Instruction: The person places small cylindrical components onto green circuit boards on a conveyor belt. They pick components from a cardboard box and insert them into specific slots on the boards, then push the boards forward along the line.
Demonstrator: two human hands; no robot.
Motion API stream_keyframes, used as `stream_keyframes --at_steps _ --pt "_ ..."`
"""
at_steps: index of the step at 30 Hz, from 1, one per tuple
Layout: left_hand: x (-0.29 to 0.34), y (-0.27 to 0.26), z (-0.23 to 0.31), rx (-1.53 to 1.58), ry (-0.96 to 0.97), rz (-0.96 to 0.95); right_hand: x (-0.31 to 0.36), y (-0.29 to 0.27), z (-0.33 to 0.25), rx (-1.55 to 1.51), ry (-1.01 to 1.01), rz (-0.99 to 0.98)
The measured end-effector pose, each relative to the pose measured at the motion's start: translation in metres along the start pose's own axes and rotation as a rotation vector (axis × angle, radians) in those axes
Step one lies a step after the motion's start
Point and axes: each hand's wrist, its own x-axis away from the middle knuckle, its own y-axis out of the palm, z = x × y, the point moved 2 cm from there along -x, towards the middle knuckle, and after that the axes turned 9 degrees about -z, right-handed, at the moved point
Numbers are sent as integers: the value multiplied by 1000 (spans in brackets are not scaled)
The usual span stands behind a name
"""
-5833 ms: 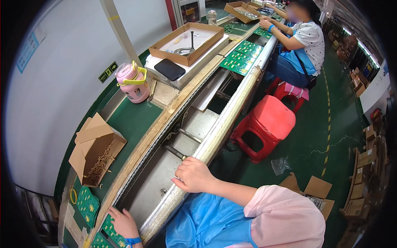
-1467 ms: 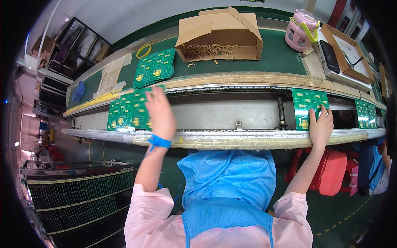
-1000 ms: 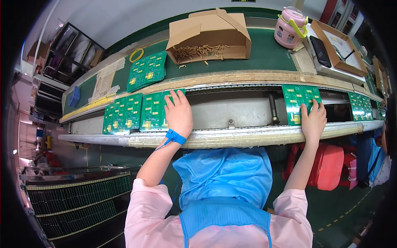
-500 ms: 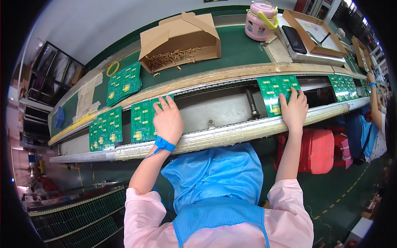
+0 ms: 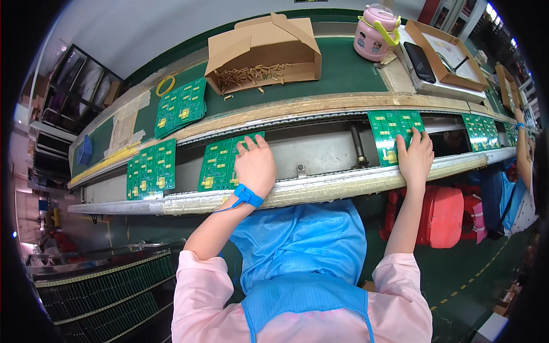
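My left hand (image 5: pixel 257 167) lies palm down over the right part of a green circuit board (image 5: pixel 215 166) with gold pads. Its fingers are stretched across the board, and a blue wrist strap circles that wrist. Further right along the rails, my right hand (image 5: pixel 416 158) rests on the near right part of another green circuit board (image 5: pixel 382 127), fingers spread on its top. Both boards bridge the two rails of a conveyor. A third circuit board (image 5: pixel 150 170) sits on the rails to the left of my left hand.
Behind the rails are a stack of circuit boards (image 5: pixel 182 104), a yellow tape ring (image 5: pixel 165 86), a cardboard box (image 5: pixel 263 48) of small tan cylinders, a pink jug (image 5: pixel 376 37) and a black phone (image 5: pixel 419 62). More boards (image 5: pixel 480 132) ride at right, near another person's arm (image 5: pixel 522 151).
My left hand and the board under it have slid right, widening the gap to the leftmost board. The whole view has shifted slightly; my right hand stays on its board.
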Motion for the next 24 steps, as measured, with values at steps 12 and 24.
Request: stream_keyframes --at_steps 12,24 --pt "44 -48 9 -50 116 133 0 2 3 19 -5 27" --pt "2 -17 17 -33 -68 89 -1 4 4 21 -14 44"
